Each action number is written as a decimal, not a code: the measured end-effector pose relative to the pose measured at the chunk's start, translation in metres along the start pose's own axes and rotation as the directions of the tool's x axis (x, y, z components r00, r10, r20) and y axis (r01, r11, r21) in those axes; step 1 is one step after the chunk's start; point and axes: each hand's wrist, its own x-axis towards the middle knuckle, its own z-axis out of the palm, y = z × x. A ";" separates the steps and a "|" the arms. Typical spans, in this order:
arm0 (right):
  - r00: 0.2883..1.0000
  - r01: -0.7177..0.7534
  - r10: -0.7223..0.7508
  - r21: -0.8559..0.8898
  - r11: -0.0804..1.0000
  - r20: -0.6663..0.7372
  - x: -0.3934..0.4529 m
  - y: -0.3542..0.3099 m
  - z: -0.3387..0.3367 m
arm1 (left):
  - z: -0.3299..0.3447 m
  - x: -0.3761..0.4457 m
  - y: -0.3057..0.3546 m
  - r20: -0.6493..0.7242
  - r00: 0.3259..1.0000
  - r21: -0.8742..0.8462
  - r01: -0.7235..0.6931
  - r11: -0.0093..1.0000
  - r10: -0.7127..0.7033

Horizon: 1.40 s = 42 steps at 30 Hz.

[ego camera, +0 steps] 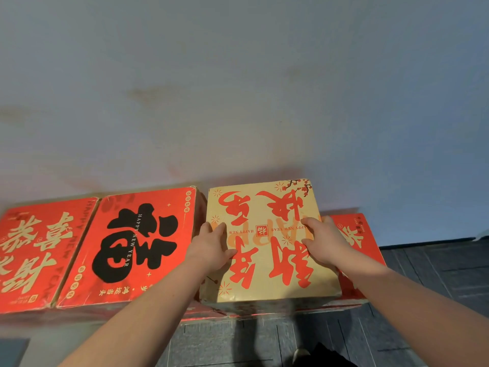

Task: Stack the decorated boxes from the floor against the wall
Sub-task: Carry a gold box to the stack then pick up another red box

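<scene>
A person's two bare hands hold a square tan cardboard box printed with red calligraphy (267, 239), which sits atop a row of boxes against a pale blue-grey wall (238, 88). The left hand (211, 246) and right hand (324, 243) rest on its top near either edge, fingers (308, 222) curled over it in a light grip. It seems to be in the placing step; next it likely needs squaring against the wall. Beside it lie a red box with a large black character (132, 245) and a red box with gold characters (34, 250); another red box (357, 239) shows beneath, at right. All are closed, contents hidden. Dark tiled floor (423, 287) lies below.
</scene>
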 end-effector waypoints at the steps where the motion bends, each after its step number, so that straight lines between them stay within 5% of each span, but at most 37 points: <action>1: 1.000 0.001 -0.001 -0.001 1.000 -0.001 0.000 -0.001 0.000 | 0.001 -0.001 -0.001 -0.008 1.000 0.016 -0.003 1.000 0.003; 12: 1.000 -0.002 0.002 0.031 1.000 -0.016 0.001 -0.009 0.007 | -0.010 -0.005 -0.001 -0.126 0.990 0.203 -0.041 0.978 0.068; 22: 1.000 0.000 -0.002 0.124 0.992 0.019 0.008 -0.025 0.023 | -0.018 -0.002 -0.019 -0.103 0.994 0.208 -0.006 0.978 0.028; 42: 0.996 0.067 -0.066 -0.029 0.997 0.056 0.016 -0.036 0.031 | -0.033 -0.007 -0.004 -0.039 0.999 0.251 0.007 0.968 0.003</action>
